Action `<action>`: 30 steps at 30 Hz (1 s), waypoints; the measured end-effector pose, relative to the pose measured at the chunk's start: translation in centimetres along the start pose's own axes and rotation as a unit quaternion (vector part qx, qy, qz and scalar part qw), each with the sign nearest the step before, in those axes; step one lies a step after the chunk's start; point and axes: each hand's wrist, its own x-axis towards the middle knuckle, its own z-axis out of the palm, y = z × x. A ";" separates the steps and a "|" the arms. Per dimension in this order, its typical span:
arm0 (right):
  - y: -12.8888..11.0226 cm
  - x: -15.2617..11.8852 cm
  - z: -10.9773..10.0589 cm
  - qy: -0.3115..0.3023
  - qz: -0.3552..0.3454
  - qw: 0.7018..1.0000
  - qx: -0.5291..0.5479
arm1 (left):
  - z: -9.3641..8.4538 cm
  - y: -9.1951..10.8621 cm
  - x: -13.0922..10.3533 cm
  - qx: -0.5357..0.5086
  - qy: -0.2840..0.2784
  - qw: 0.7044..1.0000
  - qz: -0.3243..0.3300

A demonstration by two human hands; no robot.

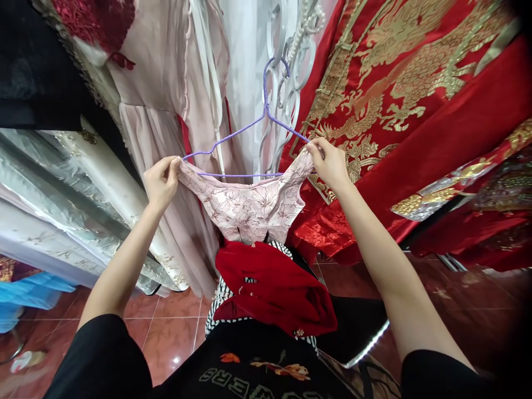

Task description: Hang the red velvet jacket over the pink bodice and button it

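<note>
Top between left fingers and right fingers; hanger at its shoulders, hook above fingers. Gown behind left fingers, more gowns farther left. Garment behind, right of right fingers. Cloth below, between both. Floor lower.

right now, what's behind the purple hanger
Behind the hanger show a pink gown, white scrollwork and a red robe. Whatever the floral top covers cannot be seen.
</note>
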 end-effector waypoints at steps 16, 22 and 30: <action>0.0 -1.0 -0.3 0.087 -0.035 0.995 0.017 | 13.3 13.1 -20.0 -0.155 -0.348 0.919 -0.106; -2.3 -2.7 -3.0 0.028 -0.045 0.994 0.097 | 12.4 16.3 -37.6 -0.301 -0.540 0.775 -0.133; -4.0 -6.8 -3.8 -0.247 -0.014 0.952 0.182 | 12.6 15.8 -30.8 -0.390 -0.454 0.730 -0.330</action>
